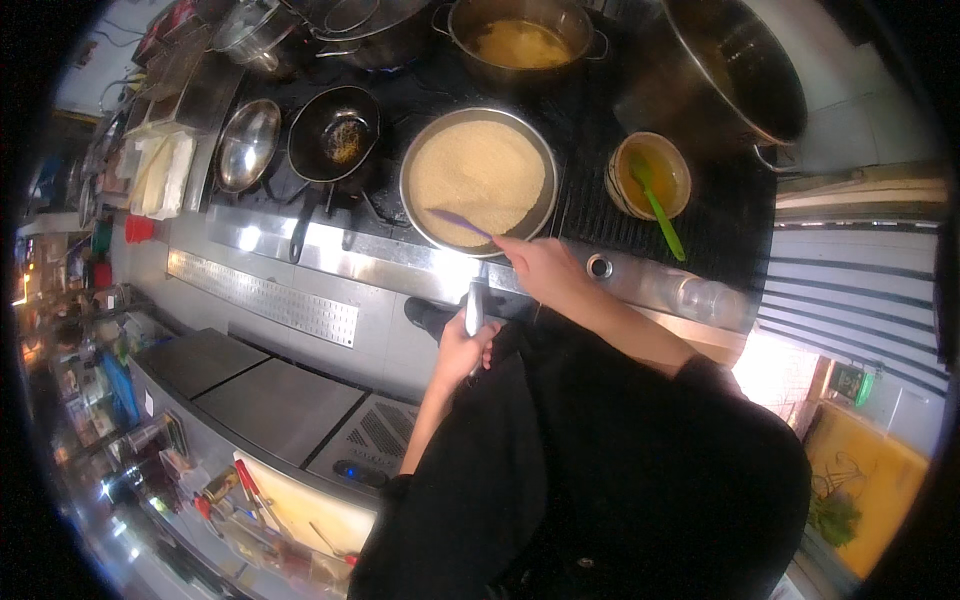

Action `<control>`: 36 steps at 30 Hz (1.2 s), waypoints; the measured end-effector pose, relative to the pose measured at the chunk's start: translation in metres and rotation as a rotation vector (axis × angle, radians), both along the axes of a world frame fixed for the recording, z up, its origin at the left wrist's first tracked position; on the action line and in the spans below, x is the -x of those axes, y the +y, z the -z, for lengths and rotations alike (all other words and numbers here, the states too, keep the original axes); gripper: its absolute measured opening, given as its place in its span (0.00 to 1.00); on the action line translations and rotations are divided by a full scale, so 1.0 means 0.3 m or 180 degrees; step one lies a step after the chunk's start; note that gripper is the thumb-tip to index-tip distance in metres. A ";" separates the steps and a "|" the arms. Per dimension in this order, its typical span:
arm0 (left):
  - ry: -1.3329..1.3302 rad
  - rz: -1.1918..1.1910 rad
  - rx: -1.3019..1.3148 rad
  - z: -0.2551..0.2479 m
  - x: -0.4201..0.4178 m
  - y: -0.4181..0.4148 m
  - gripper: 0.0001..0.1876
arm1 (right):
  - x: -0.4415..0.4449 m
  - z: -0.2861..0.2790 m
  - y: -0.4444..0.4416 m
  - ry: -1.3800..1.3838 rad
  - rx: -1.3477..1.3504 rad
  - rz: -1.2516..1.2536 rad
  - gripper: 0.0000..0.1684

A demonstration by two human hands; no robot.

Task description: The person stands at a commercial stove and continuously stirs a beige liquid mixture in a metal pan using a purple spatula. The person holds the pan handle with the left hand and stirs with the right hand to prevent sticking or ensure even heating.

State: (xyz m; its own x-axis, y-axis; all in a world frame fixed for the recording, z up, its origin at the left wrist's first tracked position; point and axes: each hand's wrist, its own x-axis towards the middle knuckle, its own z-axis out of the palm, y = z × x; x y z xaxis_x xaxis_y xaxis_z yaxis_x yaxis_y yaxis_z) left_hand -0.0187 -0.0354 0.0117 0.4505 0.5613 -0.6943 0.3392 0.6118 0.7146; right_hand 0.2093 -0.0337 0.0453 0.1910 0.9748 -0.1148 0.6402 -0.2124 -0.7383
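Note:
A wide metal frying pan (545,208) stands on the stove in front of me, holding a broad layer of pale, fine-grained food (476,165) like breadcrumbs. My left hand (461,346) is wrapped around the pan's metal handle (475,304). Over the pan's near rim, my right hand (541,268) grips a purple spatula (459,220). The spatula's blade rests in the grains near the front of the pan, where part of the pan's bottom shows at the lower right.
To the right, a tub (613,184) of yellow liquid holds a green spatula (664,225). A black frying pan (315,142) and a metal lid (249,146) sit left. Behind are a pot of yellowish liquid (525,45) and a large stockpot (750,82). A steel counter (262,405) runs behind me.

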 end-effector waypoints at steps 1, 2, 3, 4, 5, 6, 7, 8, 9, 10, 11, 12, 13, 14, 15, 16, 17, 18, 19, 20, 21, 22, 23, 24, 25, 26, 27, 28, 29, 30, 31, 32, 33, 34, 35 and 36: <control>-0.0052 -0.0034 0.0049 0.008 0.002 -0.001 0.06 | -0.023 0.003 0.022 0.0007 0.0012 0.0069 0.17; -0.0103 -0.0069 0.0098 0.012 0.003 -0.003 0.07 | -0.050 0.005 0.041 0.0015 0.0024 0.0137 0.17; -0.0066 -0.0074 0.0118 0.005 0.003 0.003 0.07 | -0.075 0.005 0.055 0.0024 0.0017 0.0215 0.17; -0.0036 -0.0097 0.0141 -0.007 0.001 0.005 0.08 | -0.107 -0.026 0.054 0.0273 -0.0218 0.0390 0.16; -0.0006 -0.0123 0.0163 -0.013 0.001 0.006 0.08 | -0.150 -0.067 0.053 0.0320 -0.0023 0.0470 0.17; -0.0017 -0.0123 0.0171 -0.013 0.002 0.006 0.08 | -0.188 -0.078 0.054 0.0230 0.0023 0.0584 0.17; -0.0037 -0.0136 0.0178 -0.005 0.003 0.007 0.08 | -0.224 -0.081 0.064 0.0130 0.0069 0.0685 0.17; -0.0057 -0.0150 0.0185 0.000 0.002 0.005 0.08 | -0.246 -0.009 0.067 0.0115 -0.0337 0.0670 0.17; -0.0063 -0.0096 0.0223 0.005 0.002 0.002 0.09 | -0.241 0.031 0.064 0.0137 -0.0363 0.0601 0.17; -0.0065 -0.0041 0.0241 0.005 0.003 0.004 0.10 | -0.227 0.050 0.061 0.0164 -0.0408 0.0532 0.17; -0.0068 0.0014 0.0260 0.005 0.004 0.004 0.12 | -0.214 0.066 0.051 0.0190 -0.0452 0.0463 0.17; 0.0017 -0.0006 0.0269 0.001 0.002 0.004 0.13 | -0.185 0.032 0.038 0.0252 -0.0398 0.0391 0.18; 0.0115 0.0001 0.0284 -0.016 -0.003 0.004 0.13 | -0.160 0.004 0.017 0.0357 -0.0206 0.0334 0.18; 0.0211 0.0009 0.0295 -0.029 -0.010 0.011 0.14 | -0.122 -0.027 -0.004 0.0363 0.0070 0.0276 0.18; 0.0238 0.0007 0.0305 -0.037 -0.014 0.010 0.15 | -0.095 -0.045 -0.023 0.0361 0.0377 0.0222 0.17; 0.0266 0.0005 0.0316 -0.044 -0.018 0.010 0.15 | -0.095 -0.018 -0.021 0.0311 0.0123 0.0186 0.17; 0.0294 0.0003 0.0327 -0.047 -0.021 0.011 0.16 | -0.097 0.033 -0.016 0.0261 -0.0130 0.0151 0.17; 0.0284 -0.0006 0.0326 -0.037 -0.017 0.008 0.16 | -0.092 0.031 -0.002 0.0221 -0.0380 0.0110 0.17; 0.0274 -0.0015 0.0325 -0.020 -0.011 0.006 0.17 | -0.112 0.019 0.001 0.0252 -0.0360 0.0241 0.17; 0.0265 -0.0024 0.0324 -0.010 -0.006 0.004 0.18 | -0.153 -0.003 0.002 0.0283 -0.0339 0.0373 0.17; 0.0261 -0.0040 0.0333 -0.010 -0.006 0.003 0.18 | -0.193 -0.026 0.008 0.0308 -0.0317 0.0510 0.17; 0.0252 -0.0049 0.0332 -0.009 -0.008 0.005 0.18 | -0.226 -0.036 0.025 0.0247 -0.0185 0.0650 0.17; 0.0244 -0.0058 0.0332 -0.008 -0.009 0.007 0.18 | -0.256 -0.054 0.040 0.0189 0.0034 0.0753 0.17; 0.0226 -0.0071 0.0368 -0.009 -0.011 0.007 0.18 | -0.269 -0.021 0.050 0.0191 -0.0045 0.0720 0.17; 0.0211 -0.0092 0.0412 -0.013 -0.013 0.008 0.18 | -0.272 0.003 0.058 0.0194 -0.0118 0.0678 0.17; 0.0195 -0.0113 0.0456 -0.016 -0.017 0.008 0.18 | -0.267 0.021 0.044 0.0237 -0.0128 0.0620 0.17; 0.0181 -0.0108 0.0460 -0.015 -0.020 0.010 0.18 | -0.240 0.023 0.032 0.0287 -0.0150 0.0549 0.17; 0.0178 -0.0107 0.0460 -0.012 -0.020 0.013 0.18 | -0.203 0.013 0.020 0.0345 -0.0174 0.0476 0.17; 0.0173 -0.0105 0.0461 -0.011 -0.020 0.015 0.18 | -0.174 -0.010 -0.002 0.0400 -0.0208 0.0351 0.17; 0.0186 -0.0109 0.0467 -0.013 -0.021 0.014 0.18 | -0.155 0.007 -0.032 0.0351 -0.0242 0.0215 0.17; 0.0199 -0.0113 0.0472 -0.015 -0.026 0.013 0.18 | -0.148 0.020 -0.049 0.0302 -0.0276 0.0078 0.17; 0.0212 -0.0118 0.0477 -0.017 -0.030 0.012 0.18 | -0.159 0.029 -0.055 0.0266 -0.0265 0.0192 0.17; 0.0190 -0.0155 0.0468 -0.015 -0.032 0.007 0.18 | -0.173 0.017 -0.049 0.0223 -0.0254 0.0287 0.17; 0.0175 -0.0186 0.0454 -0.016 -0.031 0.004 0.18 | -0.188 0.004 -0.040 0.0186 -0.0246 0.0391 0.17; 0.0161 -0.0218 0.0440 -0.017 -0.028 0.003 0.18 | -0.213 -0.010 -0.013 0.0231 -0.0067 0.0523 0.17; 0.0163 -0.0202 0.0448 -0.016 -0.024 0.003 0.17 | -0.235 0.000 0.018 0.0192 -0.0168 0.0550 0.17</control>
State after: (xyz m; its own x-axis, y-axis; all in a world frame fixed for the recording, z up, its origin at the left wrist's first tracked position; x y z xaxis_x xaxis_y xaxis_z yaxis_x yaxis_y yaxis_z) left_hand -0.0115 -0.0344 0.0164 0.3793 0.4829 -0.7892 0.3304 0.7260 0.6031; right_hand 0.2798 -0.0282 0.0454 0.3504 0.9331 -0.0808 0.5518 -0.2754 -0.7872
